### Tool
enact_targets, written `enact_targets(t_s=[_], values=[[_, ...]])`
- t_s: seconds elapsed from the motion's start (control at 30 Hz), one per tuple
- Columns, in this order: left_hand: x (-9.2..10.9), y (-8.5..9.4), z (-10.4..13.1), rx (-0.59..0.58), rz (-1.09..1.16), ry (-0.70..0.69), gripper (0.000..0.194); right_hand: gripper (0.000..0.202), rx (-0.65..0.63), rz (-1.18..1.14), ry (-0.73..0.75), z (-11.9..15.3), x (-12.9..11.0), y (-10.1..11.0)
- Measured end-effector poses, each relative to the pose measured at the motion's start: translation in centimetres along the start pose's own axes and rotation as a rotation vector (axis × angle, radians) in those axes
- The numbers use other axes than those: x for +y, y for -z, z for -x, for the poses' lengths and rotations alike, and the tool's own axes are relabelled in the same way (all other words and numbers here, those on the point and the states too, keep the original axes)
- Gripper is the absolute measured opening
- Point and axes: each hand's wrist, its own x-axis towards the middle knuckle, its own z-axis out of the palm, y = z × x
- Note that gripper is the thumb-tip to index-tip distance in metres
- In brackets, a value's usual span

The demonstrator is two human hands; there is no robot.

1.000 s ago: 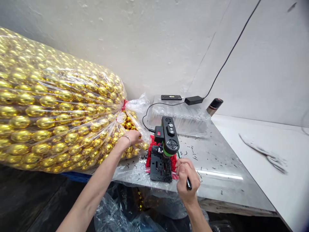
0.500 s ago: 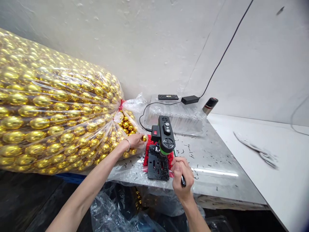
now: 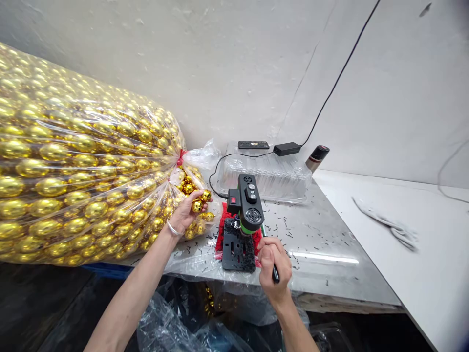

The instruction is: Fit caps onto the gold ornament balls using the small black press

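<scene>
My left hand [image 3: 186, 213] is closed round shiny gold balls, with two gold balls [image 3: 197, 206] showing at its fingertips. It is at the mouth of a small clear bag of gold balls [image 3: 188, 187], and another ball [image 3: 208, 216] lies just beside the fingers. My right hand [image 3: 275, 264] grips a slim tool with a black end [image 3: 276, 275] and a green shaft that runs up beside a black device [image 3: 250, 200]. This device has a red switch and round vents, and stands over a slotted black plate [image 3: 234, 252] on a red mat [image 3: 220, 239].
A huge clear sack of gold balls [image 3: 73, 166], tied in red, fills the left. Behind the device are a clear plastic tray [image 3: 264, 186], a black adapter [image 3: 287, 149] and a spray can [image 3: 317, 157]. Black scraps litter the metal table [image 3: 330, 264]. A glove [image 3: 384, 222] lies right.
My left hand has drawn back left from beside the red mat, and two gold balls now show at its fingertips. My right hand keeps its grip on the tool.
</scene>
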Motion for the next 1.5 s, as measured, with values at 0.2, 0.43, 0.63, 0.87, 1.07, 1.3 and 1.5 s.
enact_targets(t_s=[0.2,0.43,0.63,0.87,1.07,1.3,1.5], values=[[-1.4,-1.7,4.4,-0.055,0.247,0.148,0.016,0.025,-0.004,0.015,-0.017,-0.2,-0.2,0.1],[-9.1,-2.3,7.3,-0.023,0.459,0.391,0.018,0.023,0.009,0.018,-0.021,-1.2,-0.8,0.4],[-11.1,-2.0,7.4,0.157,0.520,0.445,0.011,0.022,-0.018,0.032,-0.030,-1.3,-0.9,0.6],[-11.7,-0.9,6.5,0.090,0.364,0.350,0.015,0.024,-0.018,0.014,-0.036,-1.2,-0.8,0.5],[-12.2,-1.4,6.0,0.152,0.100,0.227,0.024,0.026,-0.010,0.010,-0.019,-1.2,-0.6,0.5],[-13.4,-2.3,5.1,0.032,-0.486,-0.057,0.042,0.026,-0.017,0.033,-0.011,-1.3,-0.8,0.6],[-14.0,-2.3,5.2,0.009,-0.963,-0.177,0.040,0.024,-0.016,0.035,-0.007,-1.2,-0.8,0.6]])
